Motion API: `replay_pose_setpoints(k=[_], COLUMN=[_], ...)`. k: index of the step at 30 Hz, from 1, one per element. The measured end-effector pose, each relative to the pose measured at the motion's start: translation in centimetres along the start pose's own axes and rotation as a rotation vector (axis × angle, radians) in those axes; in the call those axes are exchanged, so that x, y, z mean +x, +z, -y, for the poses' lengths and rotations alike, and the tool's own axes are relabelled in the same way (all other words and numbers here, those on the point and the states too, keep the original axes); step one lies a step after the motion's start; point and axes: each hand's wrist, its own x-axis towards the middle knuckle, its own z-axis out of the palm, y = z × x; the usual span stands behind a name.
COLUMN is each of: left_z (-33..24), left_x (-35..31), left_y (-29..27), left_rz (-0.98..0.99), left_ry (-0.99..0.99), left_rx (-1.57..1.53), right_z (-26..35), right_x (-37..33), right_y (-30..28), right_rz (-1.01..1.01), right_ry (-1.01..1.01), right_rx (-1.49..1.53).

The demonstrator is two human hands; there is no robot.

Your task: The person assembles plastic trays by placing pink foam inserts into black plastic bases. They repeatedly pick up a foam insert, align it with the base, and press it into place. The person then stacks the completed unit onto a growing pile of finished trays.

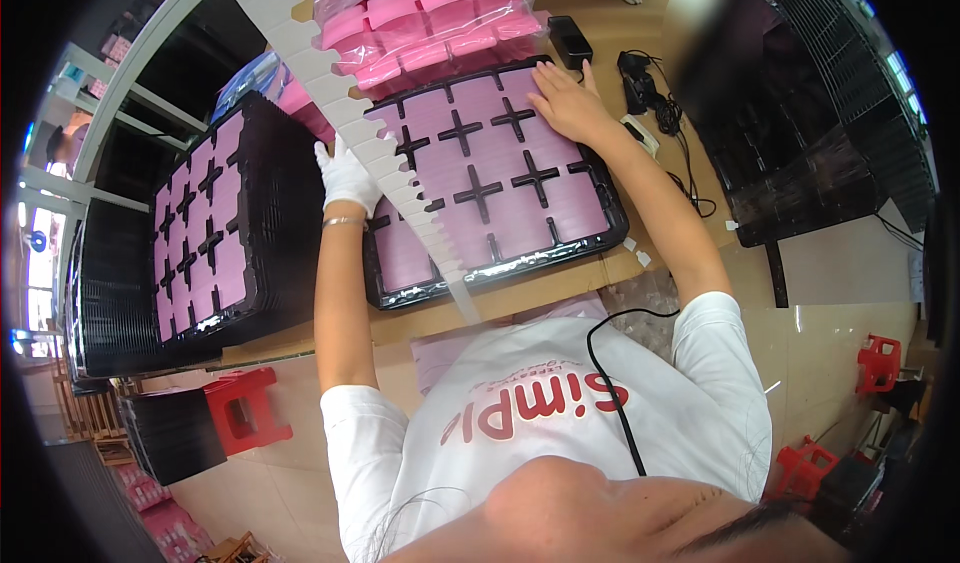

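A black tray (497,260) lies on the table before me. Mauve-pink sheets fill it, and black cross-shaped dividers show between them. My right hand (572,105), bare, rests on the tray's far right corner with its fingers stretched out. At the tray's left side is my left hand (347,178) in a white glove, fingers apart and partly covered by a pale strip (385,148) with a notched edge. This strip crosses the view diagonally in front of the tray; what holds it up cannot be seen.
A tall stack of black trays (285,218) with a mauve top stands to the left. Pink pieces in clear plastic (430,18) lie beyond the tray. A black adapter (570,43) and coiled cable (668,113) sit at the right. Red stools (250,410) stand on the floor.
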Motion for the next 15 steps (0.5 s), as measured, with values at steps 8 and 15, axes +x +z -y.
replay_pose_setpoints(k=[8, 15], left_z=[-6.8, -8.8], left_x=[-13.9, -17.2], left_y=[-7.6, -5.6], left_rz=[-0.053, -0.244], left_ry=[0.088, -0.895], left_rx=[-0.36, -1.042], right_z=[1.5, 1.6], right_x=[-15.2, -19.6], right_y=[-9.1, -6.8], right_rz=[0.197, -0.004], right_ry=[-0.437, -0.095], right_rx=[0.451, 0.702])
